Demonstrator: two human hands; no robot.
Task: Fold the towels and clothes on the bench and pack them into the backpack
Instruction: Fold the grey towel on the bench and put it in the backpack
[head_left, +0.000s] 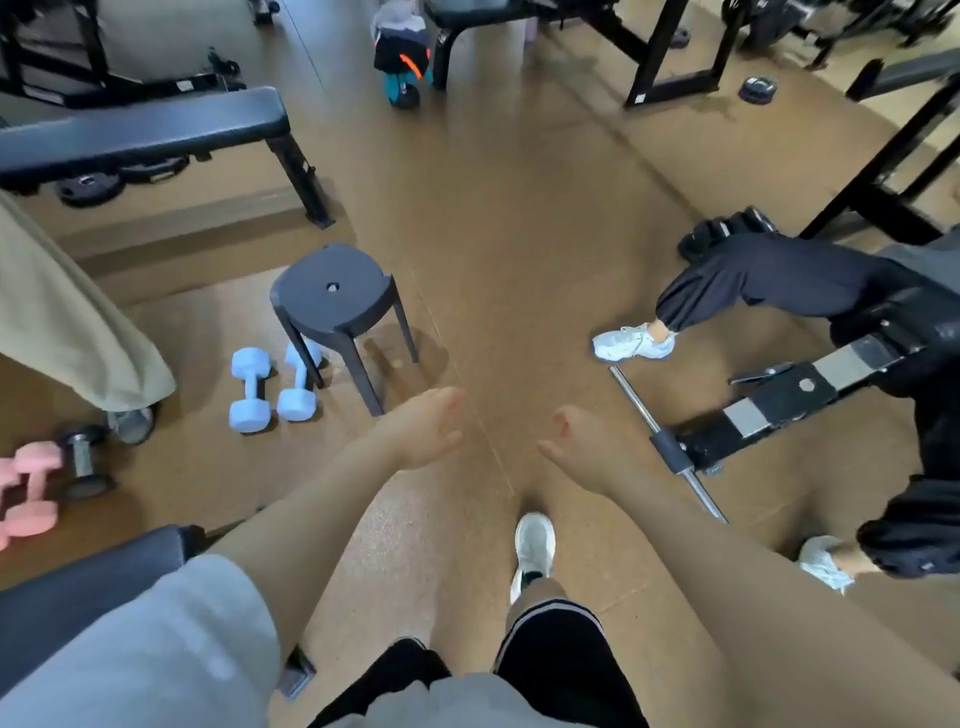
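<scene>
Nearest the camera, a grey sleeve and black shorts filled the lower edge, with one white shoe on the brown floor. Both bare arms reached forward over the floor. The left hand was released, palm turned inward, grasping nothing. The right hand was likewise released and empty, fingers loosely curled. The two hands were near each other but apart.

To the left lay two blue dumbbells just beside a black stool. To the right, a second person's leg in dark trousers extended over a machine frame.

Farther off, a black bench stood at upper left; its pad carried no towels or clothes that could be seen. A bundle of dark and teal fabric sat by another bench at the top; whether it was the backpack or clothing could not be told.

Judgement: no folded item and no open container were in view, so the task appeared not yet started. All folding and packing remained.
</scene>
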